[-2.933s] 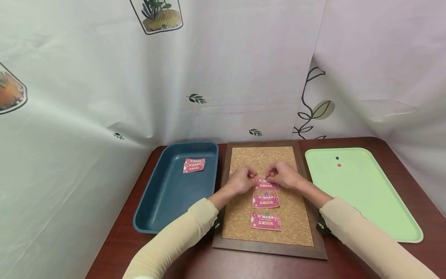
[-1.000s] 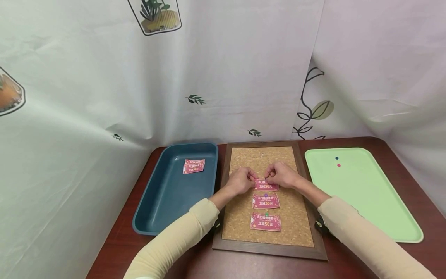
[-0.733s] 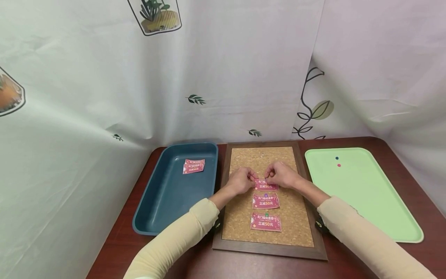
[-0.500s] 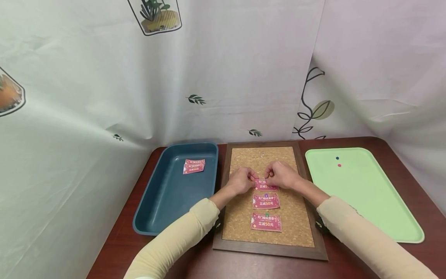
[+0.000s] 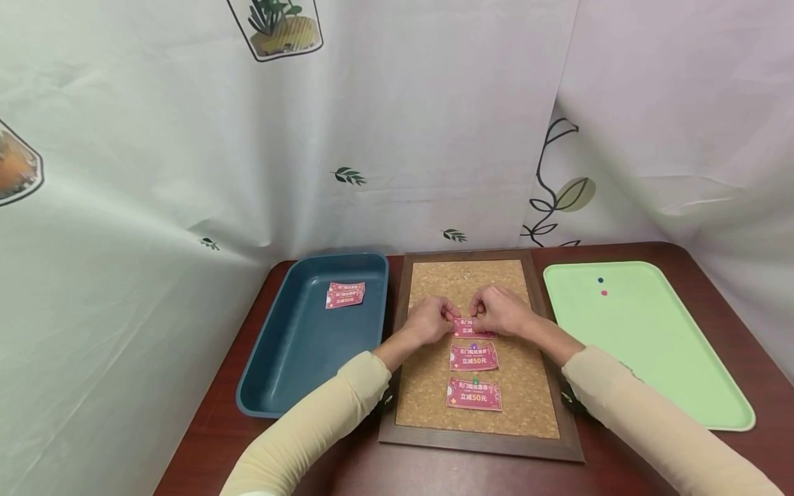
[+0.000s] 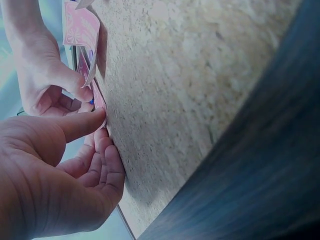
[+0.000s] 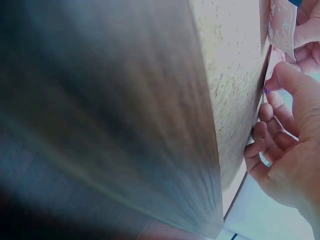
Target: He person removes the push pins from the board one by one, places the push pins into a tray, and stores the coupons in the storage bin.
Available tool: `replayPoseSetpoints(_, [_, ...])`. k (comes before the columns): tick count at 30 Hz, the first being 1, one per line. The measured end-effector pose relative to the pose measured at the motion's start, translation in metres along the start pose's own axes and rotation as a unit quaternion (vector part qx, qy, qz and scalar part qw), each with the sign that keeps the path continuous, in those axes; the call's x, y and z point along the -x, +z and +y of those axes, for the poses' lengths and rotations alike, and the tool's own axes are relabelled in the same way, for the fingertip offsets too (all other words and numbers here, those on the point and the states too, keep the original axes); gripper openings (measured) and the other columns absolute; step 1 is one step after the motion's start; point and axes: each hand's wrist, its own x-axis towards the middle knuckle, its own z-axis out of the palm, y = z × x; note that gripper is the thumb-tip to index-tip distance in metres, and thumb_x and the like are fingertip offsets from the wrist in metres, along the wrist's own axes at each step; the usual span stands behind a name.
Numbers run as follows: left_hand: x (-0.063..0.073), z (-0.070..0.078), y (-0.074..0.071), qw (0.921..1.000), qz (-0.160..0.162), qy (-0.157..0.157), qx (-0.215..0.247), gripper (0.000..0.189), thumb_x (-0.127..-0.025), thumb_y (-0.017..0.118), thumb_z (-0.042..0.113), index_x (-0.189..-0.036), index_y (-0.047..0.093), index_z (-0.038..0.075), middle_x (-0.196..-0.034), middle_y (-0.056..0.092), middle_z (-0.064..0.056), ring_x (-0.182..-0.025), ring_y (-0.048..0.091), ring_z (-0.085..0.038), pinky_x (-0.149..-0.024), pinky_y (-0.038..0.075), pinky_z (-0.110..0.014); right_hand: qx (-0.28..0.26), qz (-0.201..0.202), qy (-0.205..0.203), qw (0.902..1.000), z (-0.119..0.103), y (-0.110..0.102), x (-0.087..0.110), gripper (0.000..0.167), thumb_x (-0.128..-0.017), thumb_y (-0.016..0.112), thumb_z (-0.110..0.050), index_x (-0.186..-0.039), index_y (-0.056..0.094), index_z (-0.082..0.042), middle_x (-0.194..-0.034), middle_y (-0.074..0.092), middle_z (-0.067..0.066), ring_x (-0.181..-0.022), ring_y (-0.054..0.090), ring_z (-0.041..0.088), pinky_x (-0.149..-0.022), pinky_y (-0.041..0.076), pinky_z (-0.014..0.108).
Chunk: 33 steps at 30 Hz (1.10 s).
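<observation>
Head view evenly bright; sheen on table; wrist views hazy, bluish, board frame blurred.

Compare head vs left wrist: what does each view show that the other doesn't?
Head only: two loose coupons in the blue tray; pink pin and dark blue pin on the green tray.
Left wrist only: a blue spot, likely a pin, at the right grip.
Both: the right grip, the left grip and pink coupons on the corkboard.

Top cpn ptly hidden behind hands, head vw.
</observation>
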Motion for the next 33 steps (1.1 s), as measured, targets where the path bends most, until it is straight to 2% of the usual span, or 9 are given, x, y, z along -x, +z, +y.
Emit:
replayPoseSetpoints(16, [0.0017, 0.0021, -0.0025, 1.0000, -0.005, -0.001, 0.004, 0.011, -0.090, 0.084, 0.004, -0.096, 0.076, 0.010, -0.079, 0.066, 0.004, -0.069, 0.055, -0.008, -0.060, 0.042, -0.021, 0.013, 0.012, -0.001, 0.9998, -0.0026, -0.0006, 0.0004, 0.018, -0.075, 0.086, -0.013, -0.081, 0.070, -0.014, -0.075, 0.060, -0.002, -0.068, 0.053, 0.014, -0.064, 0.043, 0.031])
replayPoseSetpoints(23, [0.0013, 0.0014, -0.0023, 1.0000, -0.004, 0.004, 0.000, 0.011, -0.090, 0.084, 0.004, -0.096, 0.076, 0.010, -0.080, 0.066, 0.004, -0.070, 0.056, -0.008, -0.063, 0.043, -0.022, -0.012, 0.007, 0.013, 0.9998, -0.0025, -0.0015, 0.0005, 0.018, -0.076, 0.086, -0.011, -0.085, 0.070, -0.012, -0.076, 0.063, -0.002, -0.069, 0.055, 0.014, -0.065, 0.045, 0.031])
replayPoseSetpoints(33, [0.0011, 0.0024, -0.0034, 0.9999, -0.014, 0.005, -0.008, 0.011, -0.092, 0.083, 0.005, -0.097, 0.075, 0.011, -0.081, 0.066, 0.005, -0.071, 0.056, -0.008, -0.065, 0.043, -0.023, -0.023, 0.007, 0.007, 0.9997, -0.0031, -0.0009, 0.0004, 0.019, -0.076, 0.085, -0.008, -0.086, 0.070, -0.011, -0.072, 0.063, -0.004, -0.066, 0.056, 0.012, -0.064, 0.046, 0.030])
